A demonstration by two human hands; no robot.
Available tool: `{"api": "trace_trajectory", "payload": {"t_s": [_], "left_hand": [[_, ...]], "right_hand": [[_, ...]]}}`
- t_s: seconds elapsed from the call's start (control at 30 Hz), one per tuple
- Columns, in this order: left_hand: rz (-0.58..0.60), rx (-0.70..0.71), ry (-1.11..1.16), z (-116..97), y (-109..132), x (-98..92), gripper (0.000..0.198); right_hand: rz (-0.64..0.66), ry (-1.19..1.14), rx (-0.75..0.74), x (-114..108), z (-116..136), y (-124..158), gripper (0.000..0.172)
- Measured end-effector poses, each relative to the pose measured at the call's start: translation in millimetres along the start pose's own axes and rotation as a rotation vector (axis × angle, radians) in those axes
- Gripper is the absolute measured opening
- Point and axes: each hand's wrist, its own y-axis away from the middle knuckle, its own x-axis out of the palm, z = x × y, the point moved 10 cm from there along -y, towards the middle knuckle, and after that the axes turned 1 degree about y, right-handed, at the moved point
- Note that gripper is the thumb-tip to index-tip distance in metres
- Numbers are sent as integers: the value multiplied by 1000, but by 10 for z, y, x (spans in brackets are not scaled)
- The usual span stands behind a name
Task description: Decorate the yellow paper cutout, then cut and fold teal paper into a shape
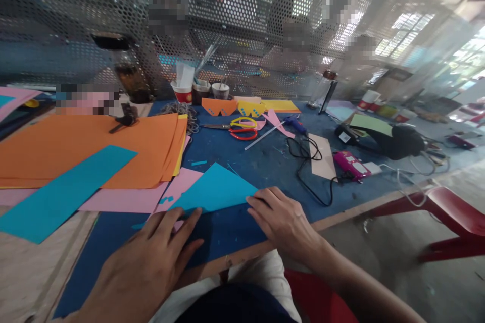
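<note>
A folded blue sheet of paper (217,186), triangular in outline, lies on the blue tabletop in front of me. My left hand (147,247) is at its left corner, fingers apart and fingertips resting along the near edge. At the right corner, my right hand (286,219) has its fingertips drawn together on the paper. Small blue paper scraps (166,200) lie beside the left corner, over pink paper (187,177). A long blue paper strip (71,194) crosses a stack of orange sheets (87,146) to the left.
Scissors (242,127) with red and yellow handles lie beyond the paper. Behind them stand paper cups (184,92) and cut-out masks (219,106). A blue glue gun (296,124) trails a black cord to a purple power strip (352,165). A red stool (450,212) is at right.
</note>
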Motion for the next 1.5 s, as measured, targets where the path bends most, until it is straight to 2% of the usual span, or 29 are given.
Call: {"api": "trace_trajectory", "payload": {"t_s": [0.17,0.27,0.37,0.47,0.57,0.7,0.93,1.23,1.4,1.5], "left_hand": [[-123,-9,-3,-71,-40,-223,54],[-179,-5,16,-120,-44,-304,58],[-178,-2,26,-148,-44,-295,62],[-173,-8,24,-159,-58,-280,61],[-204,21,37,-220,-83,-294,59],[-259,38,41,-287,-90,-275,66],[-203,52,-10,-292,-77,-129,64],[-248,33,67,-403,-172,-262,63],[-237,63,35,-457,-191,-252,62],[-209,44,43,-447,-204,-225,63]], "right_hand": [[19,13,20,14,-4,8,25],[48,46,-2,13,36,8,31],[83,82,-6,18,69,2,38],[102,79,6,33,107,-4,38],[105,72,12,64,153,-4,36],[87,66,21,73,187,-4,33],[107,135,-9,43,293,-38,45],[75,112,-47,86,506,-132,29],[84,113,-31,71,514,-162,43],[84,113,-26,64,509,-159,45]]}}
